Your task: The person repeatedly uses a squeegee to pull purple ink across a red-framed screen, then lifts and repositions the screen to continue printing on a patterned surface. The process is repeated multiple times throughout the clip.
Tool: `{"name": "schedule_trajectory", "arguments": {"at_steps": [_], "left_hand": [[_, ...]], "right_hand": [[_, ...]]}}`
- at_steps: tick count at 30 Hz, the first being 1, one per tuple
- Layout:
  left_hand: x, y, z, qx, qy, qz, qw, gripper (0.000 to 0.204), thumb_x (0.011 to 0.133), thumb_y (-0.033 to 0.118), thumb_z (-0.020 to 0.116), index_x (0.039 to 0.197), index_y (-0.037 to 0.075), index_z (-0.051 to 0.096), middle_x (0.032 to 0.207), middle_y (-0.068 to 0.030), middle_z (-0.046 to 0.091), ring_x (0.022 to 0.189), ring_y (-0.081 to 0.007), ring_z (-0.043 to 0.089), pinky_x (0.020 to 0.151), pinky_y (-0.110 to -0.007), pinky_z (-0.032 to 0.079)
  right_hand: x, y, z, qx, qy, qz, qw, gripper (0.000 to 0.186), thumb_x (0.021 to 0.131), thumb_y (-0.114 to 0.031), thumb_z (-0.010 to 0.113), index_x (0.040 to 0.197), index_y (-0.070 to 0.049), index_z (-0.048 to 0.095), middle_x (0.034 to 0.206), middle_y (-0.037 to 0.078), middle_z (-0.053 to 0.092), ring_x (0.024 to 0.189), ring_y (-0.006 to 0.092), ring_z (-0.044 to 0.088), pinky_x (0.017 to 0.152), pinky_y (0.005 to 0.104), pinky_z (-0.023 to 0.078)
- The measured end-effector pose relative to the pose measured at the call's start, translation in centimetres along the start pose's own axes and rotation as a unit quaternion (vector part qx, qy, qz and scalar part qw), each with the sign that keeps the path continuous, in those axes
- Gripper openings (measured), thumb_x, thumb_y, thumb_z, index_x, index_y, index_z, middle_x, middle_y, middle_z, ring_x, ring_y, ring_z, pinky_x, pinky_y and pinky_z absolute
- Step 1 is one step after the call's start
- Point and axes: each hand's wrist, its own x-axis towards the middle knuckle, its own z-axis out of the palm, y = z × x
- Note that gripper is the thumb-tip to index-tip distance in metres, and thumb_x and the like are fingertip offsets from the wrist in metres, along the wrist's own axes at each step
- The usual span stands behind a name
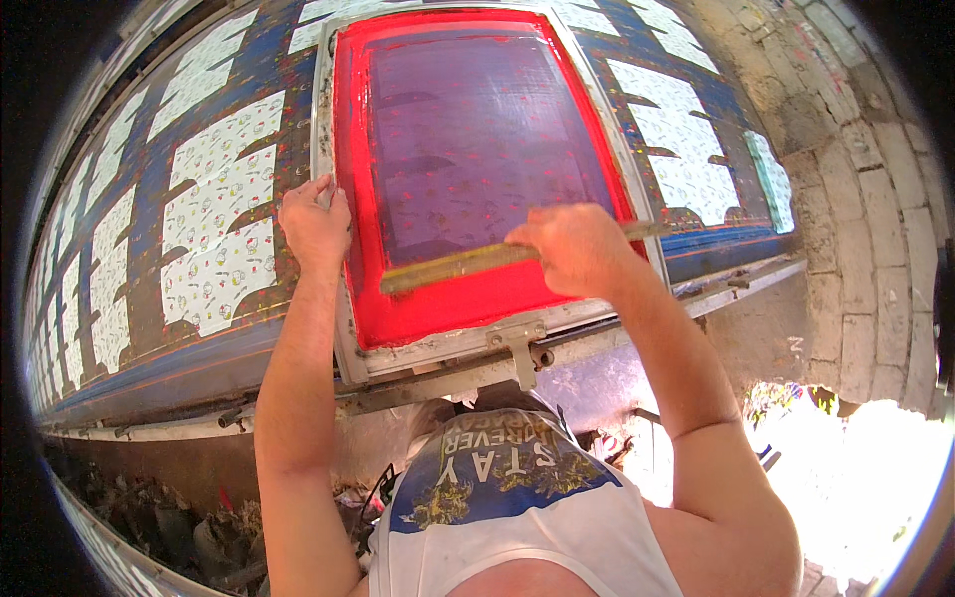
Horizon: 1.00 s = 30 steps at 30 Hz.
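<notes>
On the long printing tabletop, a metal-framed printing screen lies flat, its mesh bordered with wet red ink. The right hand is closed around a wooden squeegee that lies slantwise across the near part of the screen, its blade down in the red ink. The left hand grips the screen's left frame edge, fingers curled over it. White patterned fabric pieces lie in rows on both sides of the screen.
</notes>
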Motion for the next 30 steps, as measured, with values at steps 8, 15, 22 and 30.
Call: {"name": "schedule_trajectory", "arguments": {"at_steps": [8, 15, 22, 30], "left_hand": [[0.3, 1.1, -1.2, 0.04, -0.028, -0.045, 0.998, 0.041, 0.083, 0.022, 0.087, 0.122, 0.01, 0.086, 0.119, -0.0224, 0.078, 0.119, -0.0399, 0.071, 0.109, -0.05, 0.054], [0.5, -0.1, -0.6, 0.039, -0.035, -0.055, 0.997, 0.048, 0.083, 0.026, 0.089, 0.128, 0.01, 0.085, 0.113, -0.0252, 0.078, 0.109, -0.0401, 0.075, 0.101, -0.047, 0.058], [0.5, -0.8, -1.1, -0.03, -0.067, -0.062, 0.995, 0.048, 0.087, 0.012, 0.088, 0.134, 0.004, 0.082, 0.122, -0.0182, 0.08, 0.11, -0.0273, 0.076, 0.103, -0.04, 0.057], [0.2, -1.0, -1.4, -0.116, -0.074, -0.136, 0.981, 0.052, 0.084, 0.0, 0.088, 0.135, 0.001, 0.08, 0.124, -0.0099, 0.079, 0.111, -0.0188, 0.073, 0.101, -0.033, 0.057]], "right_hand": [[-7.2, -3.9, 2.2, -0.017, 0.037, -0.017, 0.999, 0.05, 0.08, -0.006, 0.077, 0.13, -0.012, 0.076, 0.12, 0.009, 0.074, 0.118, 0.0331, 0.07, 0.103, 0.0489, 0.056], [-10.4, -1.7, 3.0, 0.06, 0.048, -0.102, 0.992, 0.069, 0.076, -0.011, 0.084, 0.143, -0.01, 0.068, 0.136, 0.013, 0.066, 0.13, 0.0358, 0.062, 0.111, 0.0508, 0.052], [-14.5, 7.1, 3.1, 0.234, 0.143, -0.119, 0.954, 0.059, 0.088, -0.017, 0.084, 0.144, -0.007, 0.068, 0.145, 0.015, 0.068, 0.135, 0.0385, 0.064, 0.117, 0.0521, 0.05], [-17.2, 16.8, 6.0, 0.381, 0.194, 0.276, 0.861, 0.052, 0.097, -0.008, 0.079, 0.147, -0.001, 0.068, 0.144, 0.023, 0.07, 0.124, 0.0317, 0.073, 0.103, 0.0414, 0.059]]}}
